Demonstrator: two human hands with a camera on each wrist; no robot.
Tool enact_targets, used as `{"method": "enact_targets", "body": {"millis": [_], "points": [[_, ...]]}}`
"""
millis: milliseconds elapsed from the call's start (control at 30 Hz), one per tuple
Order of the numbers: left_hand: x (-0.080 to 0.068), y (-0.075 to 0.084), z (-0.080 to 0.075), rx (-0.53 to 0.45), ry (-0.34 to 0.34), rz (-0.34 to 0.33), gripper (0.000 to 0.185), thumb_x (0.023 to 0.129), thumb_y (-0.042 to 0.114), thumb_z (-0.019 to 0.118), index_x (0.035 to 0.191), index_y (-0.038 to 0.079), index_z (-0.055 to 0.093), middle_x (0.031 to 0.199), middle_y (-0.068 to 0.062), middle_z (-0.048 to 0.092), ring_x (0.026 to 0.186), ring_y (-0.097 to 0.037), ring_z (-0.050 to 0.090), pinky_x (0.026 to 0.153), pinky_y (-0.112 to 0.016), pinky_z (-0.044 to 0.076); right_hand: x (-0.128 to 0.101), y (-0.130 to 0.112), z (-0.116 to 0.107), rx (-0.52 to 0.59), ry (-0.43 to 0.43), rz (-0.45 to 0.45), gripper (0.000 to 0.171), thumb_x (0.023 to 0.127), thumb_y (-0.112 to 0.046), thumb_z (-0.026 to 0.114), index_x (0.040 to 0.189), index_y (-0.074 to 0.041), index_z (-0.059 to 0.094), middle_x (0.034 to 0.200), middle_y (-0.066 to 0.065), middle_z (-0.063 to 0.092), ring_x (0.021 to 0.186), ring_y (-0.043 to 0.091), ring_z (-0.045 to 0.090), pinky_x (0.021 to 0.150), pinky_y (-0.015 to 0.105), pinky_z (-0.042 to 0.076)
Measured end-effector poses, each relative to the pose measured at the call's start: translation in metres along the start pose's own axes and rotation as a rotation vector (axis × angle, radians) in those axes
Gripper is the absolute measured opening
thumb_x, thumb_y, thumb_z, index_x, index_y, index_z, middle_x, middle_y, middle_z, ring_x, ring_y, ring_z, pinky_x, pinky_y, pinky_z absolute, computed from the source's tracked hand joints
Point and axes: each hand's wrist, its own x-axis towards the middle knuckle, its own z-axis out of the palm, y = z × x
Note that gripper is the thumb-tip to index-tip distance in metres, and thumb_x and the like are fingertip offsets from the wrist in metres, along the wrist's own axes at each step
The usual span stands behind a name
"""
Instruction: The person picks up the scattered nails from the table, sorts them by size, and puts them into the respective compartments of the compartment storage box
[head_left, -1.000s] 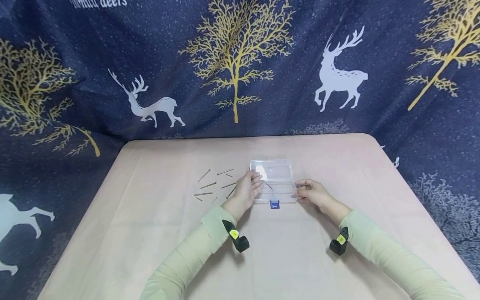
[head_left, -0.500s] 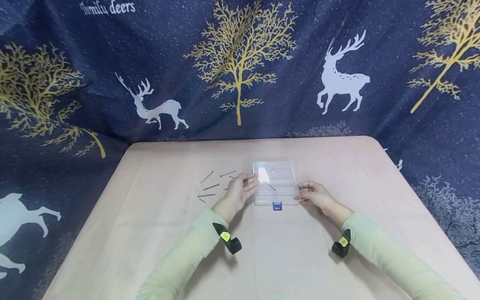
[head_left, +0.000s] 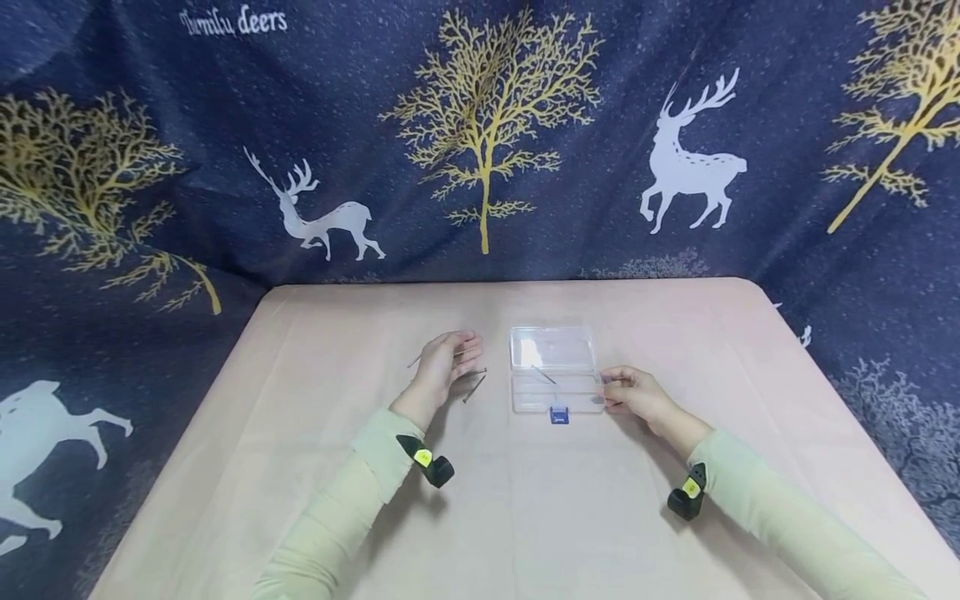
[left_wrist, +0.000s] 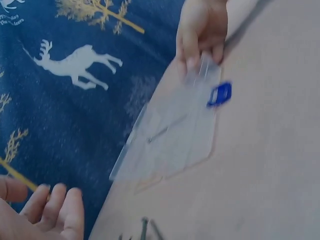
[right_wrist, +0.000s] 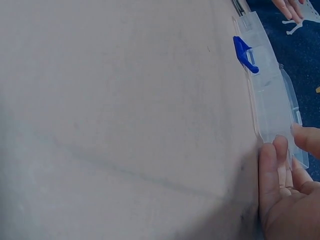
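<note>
Head view: clear plastic box sits lid-open near the middle of the desk, blue latch facing the near edge, one nail lying inside. Right hand pinches the box's right end, thumb and fingers closed on the rim. Left hand is over the loose nails just left of the box, toward the desk's left edge; fingers bent down onto them, can't tell if one is pinched. Blue deer curtain behind the far edge.

Left wrist view: left fingers look relaxed and straight, nothing visibly held; a few nails just beside them, box further off with the right hand on its far end.

Right wrist view: right fingers clamp the box corner, latch well apart.

Judgement: pick one nail by the shank, keep the box pinned flat so it doesn't slide.
</note>
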Motion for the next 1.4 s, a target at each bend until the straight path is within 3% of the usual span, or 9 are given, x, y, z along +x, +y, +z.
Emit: {"method": "enact_targets", "body": {"millis": [267,400,533,633,733,867,1000,1167,1400], "points": [[0.016,0.007,-0.026,0.274,0.062,0.071,0.032,0.099,0.015,0.044,0.124,-0.003,0.054,0.125,-0.022,0.06,0.114,-0.035,0.059,0.101,-0.045,0.046,-0.001,0.0,0.0,-0.002,0.001,-0.021,0.048,0.09,-0.003,0.053,0.131,0.016,0.036,0.084,-0.001,0.057,0.073,0.005,0.057,0.073,0.021,0.056],[0.016,0.008,-0.033,0.4,0.031,0.163,0.027,0.095,0.008,0.051,0.116,-0.007,0.058,0.116,-0.024,0.062,0.098,-0.031,0.065,0.095,-0.047,0.05,-0.001,0.002,-0.002,0.003,0.017,-0.014,0.048,0.09,-0.002,0.054,0.131,0.016,0.037,0.083,-0.002,0.058,0.072,0.006,0.057,0.074,0.022,0.057],[0.017,0.003,-0.038,0.692,-0.103,0.285,0.022,0.092,0.004,0.055,0.109,-0.008,0.06,0.103,-0.022,0.063,0.085,-0.022,0.061,0.081,-0.04,0.055,0.0,0.003,-0.004,0.014,0.015,-0.022,0.048,0.09,-0.002,0.054,0.131,0.016,0.036,0.082,-0.002,0.058,0.071,0.005,0.057,0.073,0.022,0.057],[0.022,-0.003,-0.039,0.958,-0.204,0.328,0.021,0.092,0.008,0.057,0.108,-0.003,0.062,0.101,-0.017,0.065,0.088,-0.026,0.061,0.079,-0.038,0.053,0.0,0.004,-0.005,0.024,0.011,-0.032,0.048,0.09,-0.002,0.054,0.131,0.016,0.036,0.082,-0.003,0.059,0.071,0.005,0.058,0.072,0.021,0.057],[0.023,-0.006,-0.033,1.177,-0.251,0.332,0.021,0.092,0.013,0.059,0.109,0.002,0.063,0.107,-0.013,0.066,0.097,-0.027,0.063,0.087,-0.04,0.052,0.0,0.004,-0.006,0.023,0.012,-0.036,0.048,0.09,-0.002,0.054,0.131,0.016,0.037,0.082,-0.003,0.06,0.071,0.005,0.058,0.072,0.021,0.057],[0.027,-0.011,-0.027,1.364,-0.242,0.363,0.019,0.09,0.013,0.062,0.107,0.006,0.065,0.104,-0.01,0.068,0.098,-0.024,0.063,0.089,-0.038,0.051,0.001,0.005,-0.005,0.016,0.012,-0.039,0.048,0.09,-0.003,0.055,0.13,0.016,0.037,0.082,-0.002,0.059,0.072,0.006,0.058,0.073,0.022,0.057],[0.028,-0.016,-0.024,1.448,-0.212,0.392,0.011,0.086,0.01,0.066,0.097,0.007,0.067,0.095,-0.007,0.068,0.09,-0.021,0.063,0.084,-0.035,0.052,0.001,0.006,-0.003,0.019,0.02,-0.039,0.047,0.09,-0.003,0.055,0.129,0.016,0.038,0.081,-0.002,0.059,0.071,0.006,0.057,0.071,0.021,0.057],[0.028,-0.023,-0.025,1.478,-0.183,0.389,0.004,0.083,0.008,0.068,0.085,0.01,0.065,0.086,-0.004,0.064,0.081,-0.017,0.06,0.074,-0.031,0.052,0.001,0.007,-0.001,0.024,0.015,-0.035,0.047,0.089,-0.001,0.055,0.129,0.016,0.038,0.082,-0.001,0.058,0.071,0.006,0.057,0.071,0.021,0.057],[0.026,-0.026,-0.024,1.51,-0.179,0.389,0.006,0.09,0.011,0.062,0.087,0.006,0.064,0.088,-0.005,0.063,0.083,-0.018,0.059,0.079,-0.032,0.053,0.002,0.008,-0.002,0.026,0.015,-0.038,0.047,0.09,-0.003,0.056,0.129,0.016,0.038,0.081,-0.003,0.058,0.07,0.006,0.057,0.07,0.021,0.057]]}}
